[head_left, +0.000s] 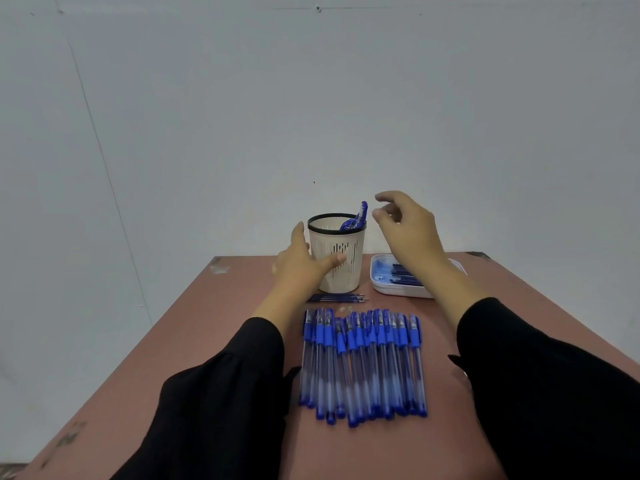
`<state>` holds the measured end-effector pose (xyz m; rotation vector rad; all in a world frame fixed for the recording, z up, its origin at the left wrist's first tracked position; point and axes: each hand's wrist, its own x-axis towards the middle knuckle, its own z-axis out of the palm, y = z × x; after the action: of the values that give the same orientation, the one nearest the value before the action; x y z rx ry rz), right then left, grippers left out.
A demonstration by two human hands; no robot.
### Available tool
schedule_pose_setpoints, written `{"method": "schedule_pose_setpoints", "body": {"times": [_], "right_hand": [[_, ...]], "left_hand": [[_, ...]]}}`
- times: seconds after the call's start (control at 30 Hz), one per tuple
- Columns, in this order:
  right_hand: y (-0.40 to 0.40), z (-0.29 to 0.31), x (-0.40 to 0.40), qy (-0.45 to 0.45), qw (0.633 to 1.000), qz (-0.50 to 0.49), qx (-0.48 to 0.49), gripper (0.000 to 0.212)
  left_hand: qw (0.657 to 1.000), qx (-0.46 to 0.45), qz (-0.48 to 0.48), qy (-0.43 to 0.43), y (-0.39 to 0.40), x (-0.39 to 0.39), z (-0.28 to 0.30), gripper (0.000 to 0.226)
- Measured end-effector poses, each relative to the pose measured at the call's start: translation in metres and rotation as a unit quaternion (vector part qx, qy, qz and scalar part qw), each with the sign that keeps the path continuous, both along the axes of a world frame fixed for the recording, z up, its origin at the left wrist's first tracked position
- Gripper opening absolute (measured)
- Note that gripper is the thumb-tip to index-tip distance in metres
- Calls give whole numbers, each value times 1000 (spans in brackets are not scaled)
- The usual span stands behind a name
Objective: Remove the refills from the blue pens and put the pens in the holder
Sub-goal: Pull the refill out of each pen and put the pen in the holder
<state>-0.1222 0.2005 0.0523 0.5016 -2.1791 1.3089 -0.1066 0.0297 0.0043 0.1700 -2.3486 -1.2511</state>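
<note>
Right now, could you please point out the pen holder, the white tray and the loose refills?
pen holder (346, 271), head view, slotted front wall.
white tray (398, 289), head view, near rim.
loose refills (337, 298), head view, mid-length.

No text, label, brand or number is showing clearly enough to read. The clear plastic blue-capped pens (363, 365) lying in a row on the reddish-brown counter (194, 344) are carrying small dark markings near their caps, too blurred to make out.
</note>
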Motion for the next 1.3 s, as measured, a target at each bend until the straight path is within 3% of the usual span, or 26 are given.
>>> {"method": "schedule_pose_setpoints", "body": {"times": [0.17, 0.3, 0.37, 0.53, 0.87, 1.13, 1.3], "right_hand": [[12, -27, 14, -38, 998, 16, 40, 14], [21, -37, 30, -128, 974, 84, 168, 11], [24, -40, 34, -149, 959, 102, 219, 12], [27, -44, 34, -163, 949, 118, 241, 16], [27, -51, 25, -171, 945, 124, 250, 14], [28, -52, 24, -176, 947, 128, 236, 12], [27, -51, 25, -172, 950, 129, 225, 12]], "left_hand": [[999, 30, -18, -26, -13, 23, 6, 90], [998, -38, -25, -52, -20, 49, 12, 37], [993, -56, -53, -89, -22, 58, 11, 22], [973, -83, -112, -183, -12, 72, 13, 36], [940, -161, -152, -260, 6, 82, 23, 32], [952, -117, -137, -247, 3, 79, 23, 21], [970, -3, -129, -204, -6, 80, 27, 15]]}}
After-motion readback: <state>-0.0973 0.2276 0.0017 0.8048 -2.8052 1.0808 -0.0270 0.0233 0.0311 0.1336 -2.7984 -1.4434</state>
